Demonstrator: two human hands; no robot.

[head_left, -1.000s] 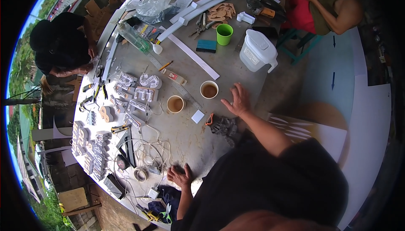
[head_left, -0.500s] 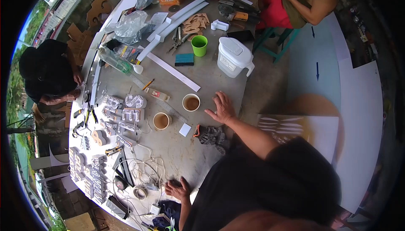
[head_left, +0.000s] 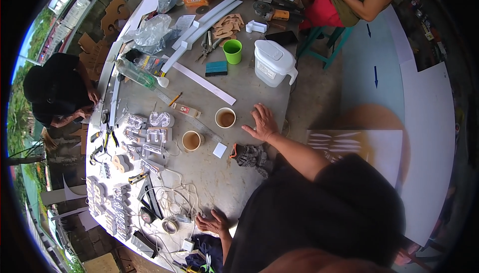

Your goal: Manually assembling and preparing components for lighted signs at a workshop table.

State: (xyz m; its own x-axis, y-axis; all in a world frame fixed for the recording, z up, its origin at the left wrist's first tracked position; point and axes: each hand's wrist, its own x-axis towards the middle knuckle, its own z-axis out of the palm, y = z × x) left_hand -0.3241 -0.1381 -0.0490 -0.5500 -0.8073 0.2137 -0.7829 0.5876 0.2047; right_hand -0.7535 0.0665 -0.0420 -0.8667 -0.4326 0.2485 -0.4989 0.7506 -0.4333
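The right hand (head_left: 262, 122) is laid palm-down on the desk (head_left: 219, 178) near its right edge, fingers spread, nothing gripped. Just left of its fingertips a paper cup (head_left: 218, 117) is seen, brown drink inside, and a second paper cup (head_left: 192, 134) is set further in from that edge, brown drink in there too. A grey knitted glove (head_left: 251, 157) with an orange cuff is spotted just on the near side of the right hand, and a small white card (head_left: 219, 150) is laid between it and the second cup. Over to the left hand (head_left: 213, 223): it is held open at the near edge, fingers loosely bent, with nothing seen in its grasp; whether the tangled white cable (head_left: 174, 195) beside it is touched cannot be told. A tape roll (head_left: 163, 227) and a white adapter (head_left: 188, 244) are placed close by, along that same edge. Towards the left edge, block letters (head_left: 160, 119) are grouped in rows, while a white lidded pitcher (head_left: 275, 58) is stood by the right edge, beyond the right hand.
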